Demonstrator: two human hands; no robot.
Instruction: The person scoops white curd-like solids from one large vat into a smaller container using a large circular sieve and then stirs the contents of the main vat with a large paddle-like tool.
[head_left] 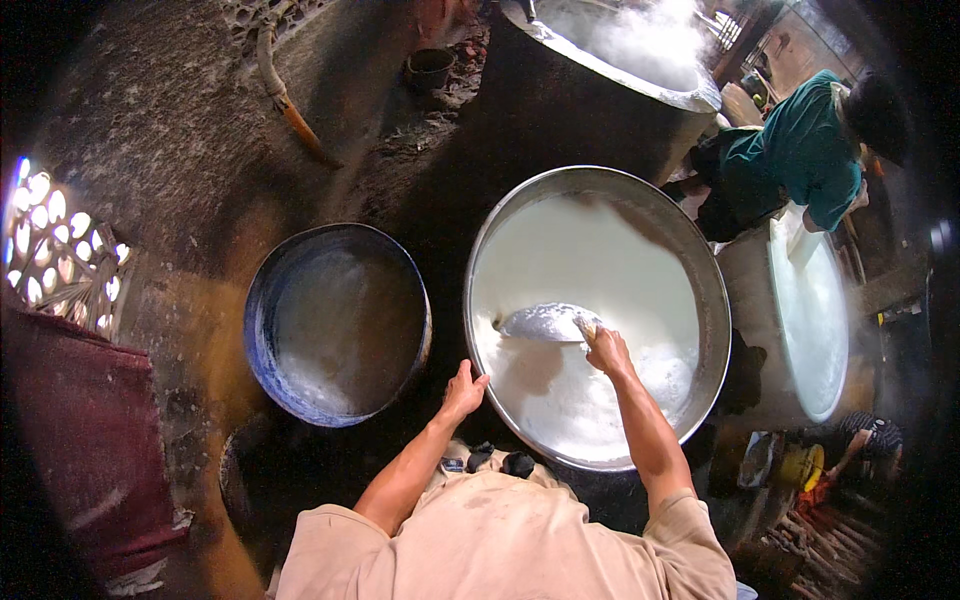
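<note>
A large round metal basin [712, 290] in front of me holds milky white liquid, with a brighter white, foamy or grainy mass on the near side. My right hand [607, 352] is closed round the short handle of a broad, rounded scoop [545, 322] coated in white. The scoop lies at the liquid's surface near the middle; its lower side is hidden. At the basin's near-left rim is my left hand [465, 390], its fingers hooked on the edge and its thumb raised apart.
To the left stands a blue-rimmed round tub [255, 335] with a thin whitish residue. A steaming vat [560, 42] is at the far side. At right, a person in a green shirt [800, 150] leans by another white-filled vat [815, 320]. Another person [870, 440] is lower right near firewood [825, 545].
</note>
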